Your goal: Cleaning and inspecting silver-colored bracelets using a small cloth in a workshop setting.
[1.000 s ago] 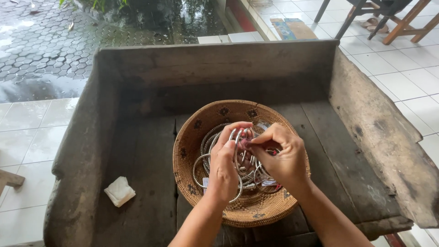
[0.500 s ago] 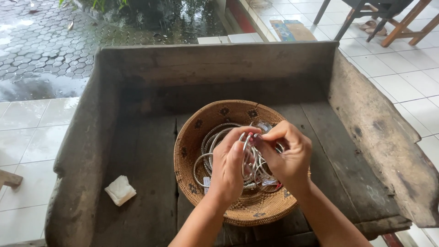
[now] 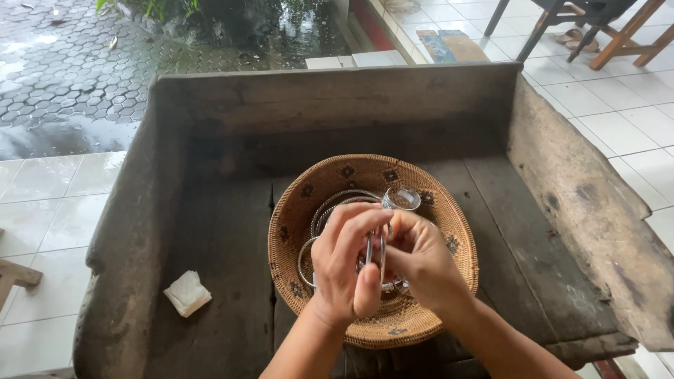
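Your left hand and right hand meet over the round woven basket, which sits on the dark wooden tabletop inside its raised plank walls. Both grips are pressed together, pinching the same thin silver bangles held upright between your fingertips, just above the basket's middle. More silver bangles lie loose in the basket behind your left hand, and one small ring-shaped piece shows just past your fingers. A folded white tissue lies on the tabletop, well apart to the left of the basket.
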